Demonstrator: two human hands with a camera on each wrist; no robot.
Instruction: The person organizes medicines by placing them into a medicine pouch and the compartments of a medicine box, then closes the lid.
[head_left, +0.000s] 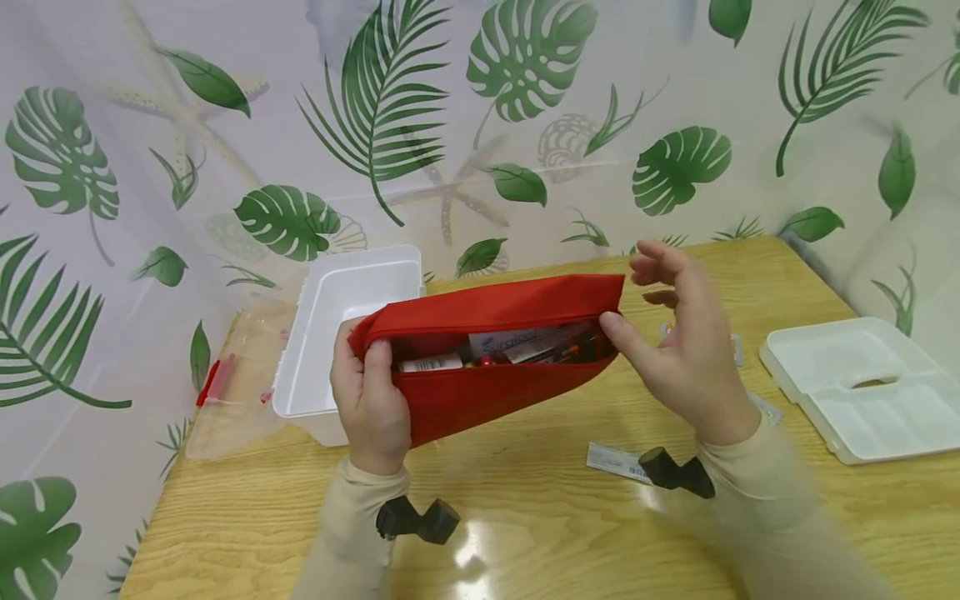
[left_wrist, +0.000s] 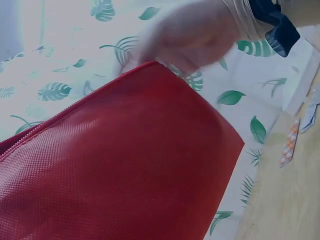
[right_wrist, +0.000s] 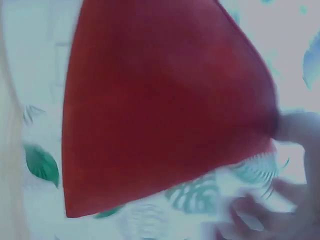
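A red zippered pouch (head_left: 495, 404) is held up over the table, its long mouth gaping toward me. Inside lie a white printed packet (head_left: 501, 342), a small item with a barcode label (head_left: 432, 363) and other things partly hidden by the fabric. My left hand (head_left: 375, 400) grips the pouch's left end, thumb over the front edge. At the other end, my right hand (head_left: 693, 358) touches the corner with its thumb while its fingers stand away from the fabric. The left wrist view shows the zipper teeth (left_wrist: 60, 114) along the rim; the right hand is blurred there.
Behind the pouch on the left is a white plastic box (head_left: 307, 358), beside a clear plastic bag (head_left: 251, 383) with red parts. A white compartment tray (head_left: 892, 408) lies at right. A silvery strip (head_left: 615, 460) and small packs (head_left: 765, 408) lie on the wooden table (head_left: 525, 533).
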